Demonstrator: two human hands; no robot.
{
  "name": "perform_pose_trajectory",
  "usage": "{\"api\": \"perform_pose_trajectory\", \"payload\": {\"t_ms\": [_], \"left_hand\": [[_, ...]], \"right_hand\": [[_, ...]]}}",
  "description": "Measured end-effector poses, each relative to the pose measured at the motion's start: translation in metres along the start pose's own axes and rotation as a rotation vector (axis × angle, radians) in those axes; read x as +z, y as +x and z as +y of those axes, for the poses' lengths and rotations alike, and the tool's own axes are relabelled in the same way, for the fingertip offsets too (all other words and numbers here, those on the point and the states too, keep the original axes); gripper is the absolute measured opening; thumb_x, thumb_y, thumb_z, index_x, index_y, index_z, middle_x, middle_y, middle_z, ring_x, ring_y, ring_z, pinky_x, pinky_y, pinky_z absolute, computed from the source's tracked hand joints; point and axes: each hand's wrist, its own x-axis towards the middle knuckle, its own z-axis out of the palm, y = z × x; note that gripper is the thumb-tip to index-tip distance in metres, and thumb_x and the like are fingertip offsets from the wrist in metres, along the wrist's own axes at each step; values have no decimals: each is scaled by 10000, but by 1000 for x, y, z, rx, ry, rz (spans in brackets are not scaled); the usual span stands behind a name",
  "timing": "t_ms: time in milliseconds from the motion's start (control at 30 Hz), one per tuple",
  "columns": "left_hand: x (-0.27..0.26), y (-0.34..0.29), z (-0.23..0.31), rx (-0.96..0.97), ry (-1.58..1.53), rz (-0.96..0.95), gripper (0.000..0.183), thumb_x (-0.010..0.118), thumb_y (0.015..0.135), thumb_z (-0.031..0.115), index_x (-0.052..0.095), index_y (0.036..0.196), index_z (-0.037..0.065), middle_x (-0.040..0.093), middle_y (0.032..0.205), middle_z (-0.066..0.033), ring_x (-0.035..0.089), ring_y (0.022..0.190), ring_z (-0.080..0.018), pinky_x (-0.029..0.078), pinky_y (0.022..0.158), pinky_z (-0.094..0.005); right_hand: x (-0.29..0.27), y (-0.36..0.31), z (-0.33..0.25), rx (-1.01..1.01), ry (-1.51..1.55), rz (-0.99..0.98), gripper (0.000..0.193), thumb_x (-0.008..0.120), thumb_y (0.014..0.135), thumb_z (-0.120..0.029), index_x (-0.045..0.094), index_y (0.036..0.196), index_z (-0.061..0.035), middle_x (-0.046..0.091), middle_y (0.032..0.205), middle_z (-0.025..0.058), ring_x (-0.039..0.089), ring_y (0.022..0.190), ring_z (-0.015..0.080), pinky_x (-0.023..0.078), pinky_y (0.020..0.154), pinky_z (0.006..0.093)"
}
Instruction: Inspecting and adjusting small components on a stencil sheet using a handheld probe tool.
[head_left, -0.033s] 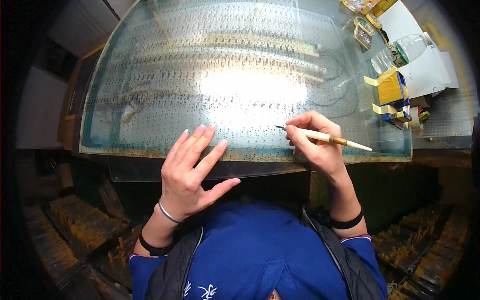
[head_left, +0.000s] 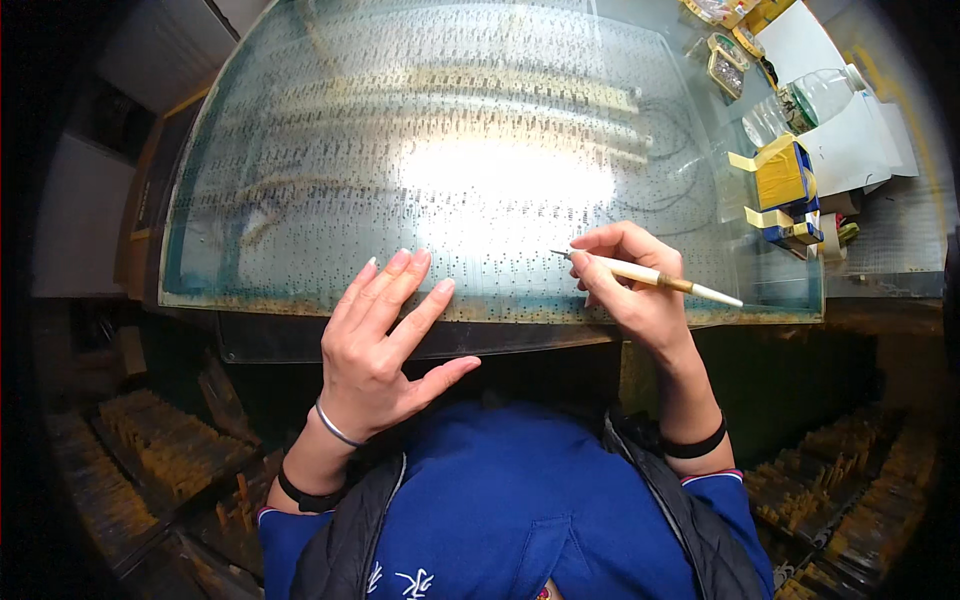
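Observation:
My left hand rests with spread fingers on the near edge of a translucent film sheet, which carries rows of small dark marks. Nothing is in that hand, and its thumb sticks out over the table's front edge. In a pen-like pinch, my right hand holds a slim craft knife with a white and brown handle. Its small dark tip points left, at or just above the sheet. Whether it touches cannot be made out. Beneath the sheet is a glass-topped table, with a bright glare in the middle.
At the right stand a blue tape dispenser with yellow tape, a clear plastic bottle, white papers and a small open container. Below the table on both sides, racks hold many upright, yellow-edged pieces.

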Motion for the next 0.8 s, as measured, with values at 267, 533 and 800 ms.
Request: {"api": "perform_pose_trajectory", "payload": {"t_ms": [267, 533, 800], "left_hand": [[0, 5, -2, -1, -12, 2, 639, 828, 657, 366, 653, 1193, 65, 549, 1341, -189, 516, 1258, -352, 380, 1062, -488], [0, 6, -1, -4, -5, 3, 638, 832, 651, 362, 656, 1189, 66, 548, 1343, -190, 519, 1255, -351, 381, 1064, -483], [1, 6, -2, -4, -15, 16, 643, 836, 643, 367, 656, 1182, 67, 553, 1335, -188, 525, 1247, -350, 382, 1063, -484]], "right_hand": [[1, 4, 9, -110, -38, 8, 84, 686, 818, -29, 686, 889, 16, 678, 739, 56, 604, 654, 55, 470, 580, 201], [0, 4, 8, -115, -27, 21, 78, 700, 788, -35, 699, 853, 7, 670, 725, 63, 607, 646, 80, 473, 584, 222], [-1, 4, 9, -117, -68, 37, 76, 696, 791, -54, 704, 845, -2, 667, 723, 76, 611, 656, 94, 467, 583, 232]]}}
